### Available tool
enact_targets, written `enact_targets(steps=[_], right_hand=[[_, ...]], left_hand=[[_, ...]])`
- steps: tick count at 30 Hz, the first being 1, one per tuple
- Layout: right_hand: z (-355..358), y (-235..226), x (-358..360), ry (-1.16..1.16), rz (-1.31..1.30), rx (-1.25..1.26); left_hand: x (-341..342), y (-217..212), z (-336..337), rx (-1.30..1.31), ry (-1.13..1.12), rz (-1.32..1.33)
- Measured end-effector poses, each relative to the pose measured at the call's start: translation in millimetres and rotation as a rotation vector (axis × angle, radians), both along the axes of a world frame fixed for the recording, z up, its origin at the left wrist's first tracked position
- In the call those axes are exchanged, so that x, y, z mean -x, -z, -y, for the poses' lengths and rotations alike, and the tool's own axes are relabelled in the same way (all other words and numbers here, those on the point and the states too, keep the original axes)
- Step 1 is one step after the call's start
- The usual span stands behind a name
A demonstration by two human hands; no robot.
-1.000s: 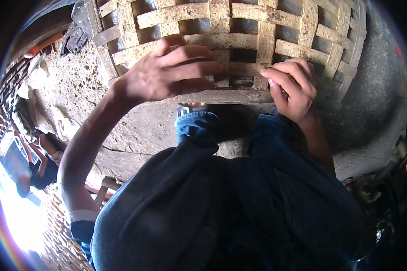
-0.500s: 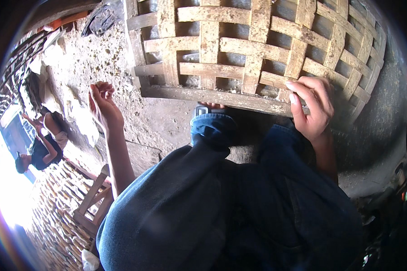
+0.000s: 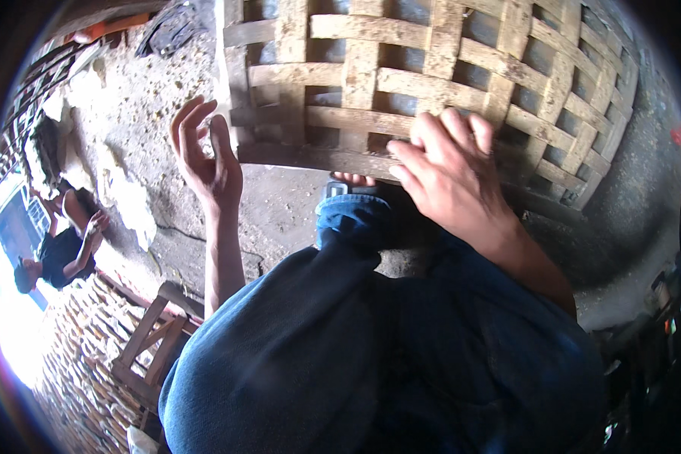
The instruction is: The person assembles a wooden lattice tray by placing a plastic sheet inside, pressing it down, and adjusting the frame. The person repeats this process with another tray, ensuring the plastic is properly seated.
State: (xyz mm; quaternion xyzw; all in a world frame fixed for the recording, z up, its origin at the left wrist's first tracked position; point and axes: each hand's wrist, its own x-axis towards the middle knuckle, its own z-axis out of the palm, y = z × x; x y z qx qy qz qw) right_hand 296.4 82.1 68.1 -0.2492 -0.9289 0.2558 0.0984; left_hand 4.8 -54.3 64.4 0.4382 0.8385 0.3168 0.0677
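Observation:
A woven lattice panel point(image 3: 401, 79) of flat, pale, dirt-specked slats spans the top of the view, with a solid rail along its near edge. My right hand point(image 3: 458, 174) bends its fingers over that rail right of the middle, thumb and forefinger closed about it. Whether a small scrap is also pinched there is hidden. My left hand point(image 3: 210, 166) is raised by the panel's left corner, its fingers loosely curved and apart, with nothing visible in it.
Beneath the panel's edge shows my sandalled foot point(image 3: 348, 181). To the left stand a wooden frame stool point(image 3: 147, 340) and a seated person in dark clothes point(image 3: 66, 253). Many pale, narrow pieces point(image 3: 91, 356) cover the lower left. Dark cloth point(image 3: 175, 30) lies upper left.
My right hand has shifted left along the panel's near rail. My left hand has come nearer the panel's left corner, its fingers more spread. The seated person's arms have moved.

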Motion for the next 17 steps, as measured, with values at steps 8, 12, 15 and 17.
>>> enact_targets(steps=[8, 12, 15, 17], right_hand=[[-3, 7, 4, 0.028, -0.099, 0.186], [-1, 12, 8, 0.095, -0.099, 0.171], [8, 24, 6, 0.156, -0.17, 0.098], [8, 28, 1, 0.181, -0.357, 0.258]], left_hand=[[7, 11, 3, -0.026, 0.111, -0.222], [16, 12, -4, -0.033, 0.176, -0.273], [20, 13, -15, -0.054, 0.152, -0.257], [19, 13, -22, -0.11, 0.143, -0.111]])
